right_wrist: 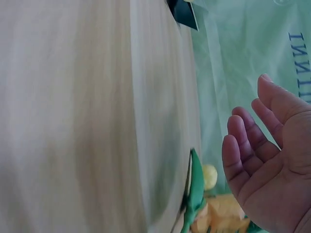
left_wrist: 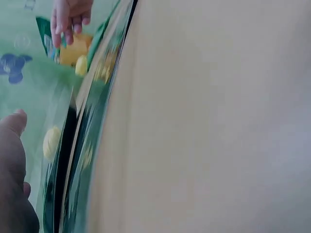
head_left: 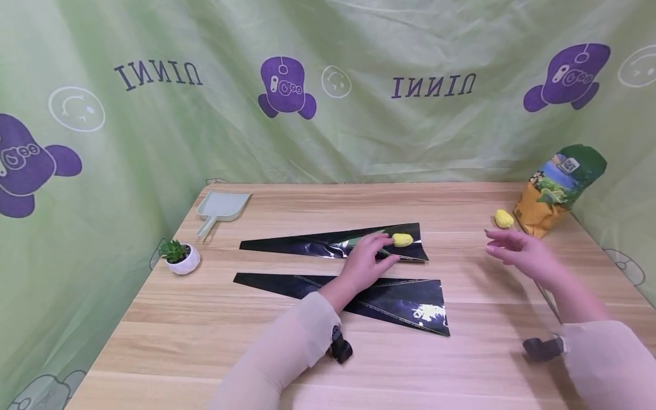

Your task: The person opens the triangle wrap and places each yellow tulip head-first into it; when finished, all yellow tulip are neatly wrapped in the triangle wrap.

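My left hand (head_left: 366, 262) rests over the upper black wrapping sleeve (head_left: 287, 245), fingers extended and fingertips right beside the head of a yellow tulip (head_left: 402, 240). That tulip lies along the sleeve, its head near the wide end and its green leaf partly hidden by the hand. Nearer me, a second black sleeve (head_left: 405, 302) lies flat, partly under my left wrist. My right hand (head_left: 528, 253) hovers above the table's right side, fingers loosely bent with nothing between them, as the right wrist view confirms. Beyond it lies another yellow tulip (head_left: 504, 218), its stem passing beneath my right forearm.
An orange and green printed bag (head_left: 556, 188) stands at the back right. At the left are a small succulent in a white pot (head_left: 183, 259) and a pale dustpan (head_left: 222, 206). A green printed curtain (head_left: 359, 136) hangs round the wooden table (head_left: 169, 330).
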`<state>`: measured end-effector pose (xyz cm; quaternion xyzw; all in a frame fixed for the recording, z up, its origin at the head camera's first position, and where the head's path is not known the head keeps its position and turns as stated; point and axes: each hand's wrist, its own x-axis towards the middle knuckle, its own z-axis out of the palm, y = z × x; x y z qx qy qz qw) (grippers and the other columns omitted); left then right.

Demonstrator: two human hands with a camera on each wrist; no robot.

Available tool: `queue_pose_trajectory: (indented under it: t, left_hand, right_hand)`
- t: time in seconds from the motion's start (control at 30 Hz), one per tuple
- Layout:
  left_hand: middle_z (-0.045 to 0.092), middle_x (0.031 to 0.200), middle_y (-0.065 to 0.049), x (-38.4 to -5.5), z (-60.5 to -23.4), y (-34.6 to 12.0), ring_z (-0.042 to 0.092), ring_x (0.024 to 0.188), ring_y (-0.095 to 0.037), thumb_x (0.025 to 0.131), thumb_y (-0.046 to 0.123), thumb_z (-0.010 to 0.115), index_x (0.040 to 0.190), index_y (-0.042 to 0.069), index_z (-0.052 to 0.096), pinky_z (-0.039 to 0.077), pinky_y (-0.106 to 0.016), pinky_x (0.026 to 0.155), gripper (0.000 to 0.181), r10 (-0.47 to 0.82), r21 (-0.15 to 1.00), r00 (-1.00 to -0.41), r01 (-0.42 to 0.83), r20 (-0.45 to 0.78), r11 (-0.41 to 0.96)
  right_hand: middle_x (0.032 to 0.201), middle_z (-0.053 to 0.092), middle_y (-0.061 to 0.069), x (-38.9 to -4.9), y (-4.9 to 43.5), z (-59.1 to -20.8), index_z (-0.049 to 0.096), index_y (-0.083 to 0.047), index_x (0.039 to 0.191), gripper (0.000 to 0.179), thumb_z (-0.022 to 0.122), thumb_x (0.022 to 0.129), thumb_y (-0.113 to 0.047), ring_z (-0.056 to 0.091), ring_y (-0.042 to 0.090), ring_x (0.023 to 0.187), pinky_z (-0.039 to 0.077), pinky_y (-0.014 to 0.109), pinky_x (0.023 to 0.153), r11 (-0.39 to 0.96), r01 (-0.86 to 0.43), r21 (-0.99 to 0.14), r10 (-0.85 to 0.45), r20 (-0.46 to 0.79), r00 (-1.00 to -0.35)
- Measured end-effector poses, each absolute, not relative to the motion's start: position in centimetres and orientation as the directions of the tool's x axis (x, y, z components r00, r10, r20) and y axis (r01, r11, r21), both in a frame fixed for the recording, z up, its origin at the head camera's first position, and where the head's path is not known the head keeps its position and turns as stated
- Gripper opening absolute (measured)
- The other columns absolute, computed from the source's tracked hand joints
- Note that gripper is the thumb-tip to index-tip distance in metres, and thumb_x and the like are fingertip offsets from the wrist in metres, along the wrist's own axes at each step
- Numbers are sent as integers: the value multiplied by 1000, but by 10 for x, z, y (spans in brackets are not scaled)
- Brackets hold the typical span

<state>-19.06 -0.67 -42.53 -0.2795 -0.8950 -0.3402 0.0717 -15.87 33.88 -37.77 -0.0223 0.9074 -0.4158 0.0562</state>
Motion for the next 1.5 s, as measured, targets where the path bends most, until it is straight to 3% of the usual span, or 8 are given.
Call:
queue_pose_trajectory:
  t: [0.43, 0.67, 0.93, 1.1, 1.17, 1.27, 1.37, 1.5]
  left_hand:
    - [55, 143, -1, -139, -425, 20, 48, 135, -17, 95, 40, 63, 132, 16, 62, 36, -26, 116, 44, 680, 503, -707, 666, 191, 551]
    - [59, 138, 1, -130, -434, 29, 52, 131, -14, 94, 41, 62, 127, 16, 66, 37, -21, 113, 41, 723, 377, -668, 725, 178, 577]
    - [64, 130, 3, -127, -440, 30, 56, 125, -12, 93, 41, 64, 122, 16, 70, 40, -20, 109, 39, 727, 241, -656, 753, 201, 613]
    - [66, 128, 4, -126, -440, 30, 57, 123, -11, 93, 42, 64, 119, 17, 72, 41, -20, 108, 37, 722, 231, -658, 752, 215, 617]
    - [66, 128, 4, -125, -440, 30, 57, 122, -11, 93, 42, 64, 118, 18, 72, 42, -20, 107, 36, 716, 237, -663, 748, 218, 620]
    - [67, 127, 5, -126, -441, 29, 58, 120, -11, 93, 43, 64, 117, 19, 73, 43, -20, 107, 35, 707, 238, -669, 742, 228, 626]
    - [67, 126, 6, -126, -442, 29, 59, 119, -11, 94, 43, 63, 116, 20, 73, 43, -19, 106, 34, 699, 242, -671, 742, 247, 626]
    - [68, 124, 5, -128, -443, 28, 60, 118, -11, 96, 40, 61, 116, 20, 73, 43, -19, 105, 32, 687, 261, -676, 737, 265, 624]
  right_hand:
    - [89, 50, -43, -138, 380, -387, 41, 9, 140, 65, 62, 97, -34, 51, -19, 81, 50, 15, 66, 707, 53, -705, -29, -104, -994]
    - [90, 45, -45, -134, 405, -393, 39, 6, 143, 68, 62, 96, -38, 45, -23, 80, 48, 13, 64, 730, 100, -676, 4, -141, -990]
    - [87, 50, -40, -131, 423, -402, 53, -2, 125, 42, 63, 96, -30, 54, -15, 77, 54, 18, 65, 712, 104, -694, -11, -159, -987]
    - [90, 65, -21, -132, 426, -405, 44, 11, 131, 58, 61, 97, -31, 52, -16, 76, 51, 16, 65, 738, 124, -663, -9, -195, -981]
    - [96, 73, 1, -132, 426, -406, 35, 17, 136, 67, 60, 98, -32, 50, -18, 76, 49, 15, 65, 755, 125, -644, -16, -208, -978]
    - [110, 68, 28, -134, 426, -408, 34, 17, 138, 70, 59, 98, -35, 48, -18, 76, 47, 14, 65, 774, 142, -617, -6, -232, -973]
    - [123, 57, 39, -135, 424, -408, 36, 16, 138, 71, 58, 98, -39, 59, -1, 84, 46, 21, 69, 805, 148, -575, 11, -236, -972]
    - [126, 51, 43, -137, 421, -407, 38, 16, 137, 74, 56, 98, -44, 60, 47, 99, 50, 46, 77, 836, 151, -527, 24, -239, -971]
